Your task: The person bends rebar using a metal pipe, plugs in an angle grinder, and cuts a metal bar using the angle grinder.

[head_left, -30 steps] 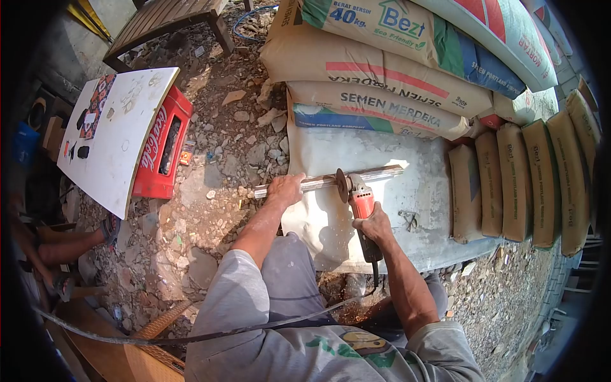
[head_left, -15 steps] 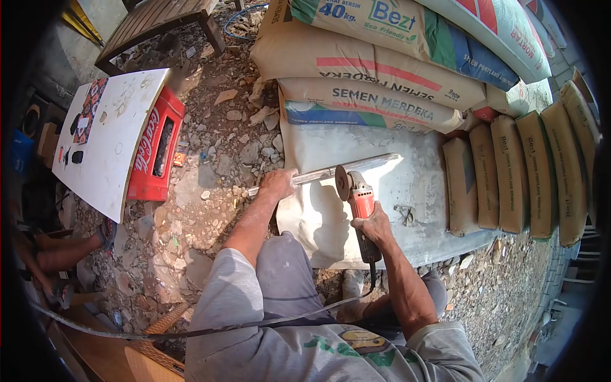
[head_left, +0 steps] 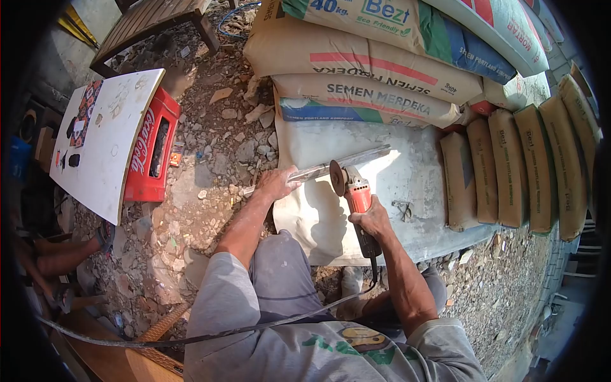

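Since the earlier frames, both hands and the bar have shifted slightly up and to the left in view, and the far end of the bar now tilts a little higher; the grinder disc remains against the bar, so cutting appears to be under way, though no sparks show. Left hand (head_left: pixel 277 183) is clamped around the near end of the metal bar (head_left: pixel 347 163), pinning it down. Right hand (head_left: pixel 370 220) is closed around the body of the angle grinder (head_left: pixel 356 194), whose dark round disc stands upright, touching the bar about midway along. Bar is long, narrow, dull silver and straight, lying across a pale, dusty concrete slab (head_left: pixel 420 184). Grinder has a red housing and a black cable (head_left: pixel 267 323) trailing back across the person's grey trousers. Beyond the slab lie stacked cement sacks (head_left: pixel 369 63), paper and woven, some upright to the right. Ground to the left is rough rubble; a red crate (head_left: pixel 150 153) under a white board (head_left: pixel 105 137) stands well apart.
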`<move>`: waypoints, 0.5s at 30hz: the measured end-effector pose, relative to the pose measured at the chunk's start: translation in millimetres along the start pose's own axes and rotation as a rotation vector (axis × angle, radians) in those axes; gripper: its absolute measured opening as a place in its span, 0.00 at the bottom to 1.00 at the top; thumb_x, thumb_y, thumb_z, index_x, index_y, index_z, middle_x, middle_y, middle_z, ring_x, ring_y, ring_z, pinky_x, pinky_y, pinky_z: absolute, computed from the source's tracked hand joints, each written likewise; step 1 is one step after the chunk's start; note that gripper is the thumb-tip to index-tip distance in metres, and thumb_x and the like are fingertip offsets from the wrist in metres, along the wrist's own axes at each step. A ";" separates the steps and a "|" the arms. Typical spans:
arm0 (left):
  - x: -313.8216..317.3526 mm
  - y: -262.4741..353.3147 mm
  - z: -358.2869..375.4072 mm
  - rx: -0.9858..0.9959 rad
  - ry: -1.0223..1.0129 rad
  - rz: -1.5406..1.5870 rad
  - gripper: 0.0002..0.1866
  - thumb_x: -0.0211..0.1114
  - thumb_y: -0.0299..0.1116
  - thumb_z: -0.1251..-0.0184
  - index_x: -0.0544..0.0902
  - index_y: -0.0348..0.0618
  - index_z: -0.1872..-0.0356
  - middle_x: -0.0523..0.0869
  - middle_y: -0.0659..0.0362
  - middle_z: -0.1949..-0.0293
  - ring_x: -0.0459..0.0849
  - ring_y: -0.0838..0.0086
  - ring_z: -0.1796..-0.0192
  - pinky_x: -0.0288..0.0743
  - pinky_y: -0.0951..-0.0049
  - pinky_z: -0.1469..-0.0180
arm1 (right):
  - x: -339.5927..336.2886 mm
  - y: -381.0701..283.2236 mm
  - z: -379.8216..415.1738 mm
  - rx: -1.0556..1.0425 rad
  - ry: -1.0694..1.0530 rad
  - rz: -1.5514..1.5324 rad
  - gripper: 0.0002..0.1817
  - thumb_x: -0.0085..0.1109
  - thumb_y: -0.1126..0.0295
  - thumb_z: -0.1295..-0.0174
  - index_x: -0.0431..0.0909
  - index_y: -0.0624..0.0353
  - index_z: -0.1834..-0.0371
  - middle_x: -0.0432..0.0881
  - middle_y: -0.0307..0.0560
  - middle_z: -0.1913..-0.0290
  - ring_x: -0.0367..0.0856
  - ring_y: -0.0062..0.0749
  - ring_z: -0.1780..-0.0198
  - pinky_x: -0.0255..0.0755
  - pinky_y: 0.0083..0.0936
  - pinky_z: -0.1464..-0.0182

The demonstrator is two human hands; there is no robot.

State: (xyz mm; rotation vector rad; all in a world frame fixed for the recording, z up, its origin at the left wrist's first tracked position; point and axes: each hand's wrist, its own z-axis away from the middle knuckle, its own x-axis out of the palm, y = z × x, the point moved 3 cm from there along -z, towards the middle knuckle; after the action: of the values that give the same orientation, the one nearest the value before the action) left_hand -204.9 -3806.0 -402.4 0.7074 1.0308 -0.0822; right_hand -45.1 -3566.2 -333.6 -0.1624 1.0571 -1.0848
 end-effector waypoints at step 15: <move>15.2 -5.6 -7.9 0.111 0.044 -0.149 0.22 0.66 0.47 0.40 0.75 0.52 0.47 0.86 0.51 0.60 0.83 0.52 0.56 0.74 0.53 0.53 | -1.3 -6.0 -13.0 -0.028 -0.003 0.086 0.37 0.65 0.58 0.64 0.66 0.71 0.52 0.80 0.68 0.62 0.82 0.57 0.59 0.75 0.39 0.54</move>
State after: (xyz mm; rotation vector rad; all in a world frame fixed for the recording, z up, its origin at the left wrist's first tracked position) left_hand -204.9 -3801.9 -419.9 0.7344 1.1268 -0.2553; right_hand -58.9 -3563.5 -336.2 -0.1398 1.0678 -0.9919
